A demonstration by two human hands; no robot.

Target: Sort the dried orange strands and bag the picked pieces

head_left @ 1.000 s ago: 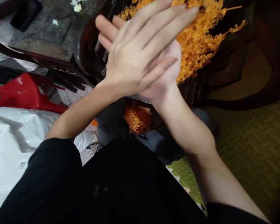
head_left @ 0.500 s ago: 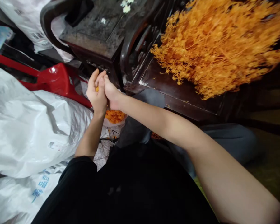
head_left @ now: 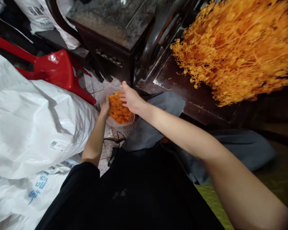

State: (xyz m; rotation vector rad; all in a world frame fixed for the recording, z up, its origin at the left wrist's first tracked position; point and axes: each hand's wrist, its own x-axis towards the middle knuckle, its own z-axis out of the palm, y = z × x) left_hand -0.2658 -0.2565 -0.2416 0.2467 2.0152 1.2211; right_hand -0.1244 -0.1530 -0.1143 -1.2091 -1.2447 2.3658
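Low in front of me, a whitish see-through plastic bag (head_left: 112, 122) stands open on the floor, with loose orange plant bits (head_left: 118, 110) inside. My left hand (head_left: 105, 108) is at the bag's left side, its visible fingers stretched out and several hidden from view. Over the right part of the orange bits reaches my right hand (head_left: 130, 97), fingers spread and nothing seen in them. To the right, a big bunch of orange dried-looking flower stems (head_left: 237, 54) lies on a dark wooden seat (head_left: 169, 78).
Large white sacks (head_left: 38, 127) crowd the left side. Behind them is a red plastic chair (head_left: 54, 68). A dark wooden table (head_left: 110, 25) and a curved armrest (head_left: 158, 32) stand beyond the bag. A thin black cord (head_left: 118, 137) lies on the speckled tiles.
My hands, cupped together around orange bits before, have parted and lowered to the bag. More of the bag and its orange contents shows. The view has shifted slightly.
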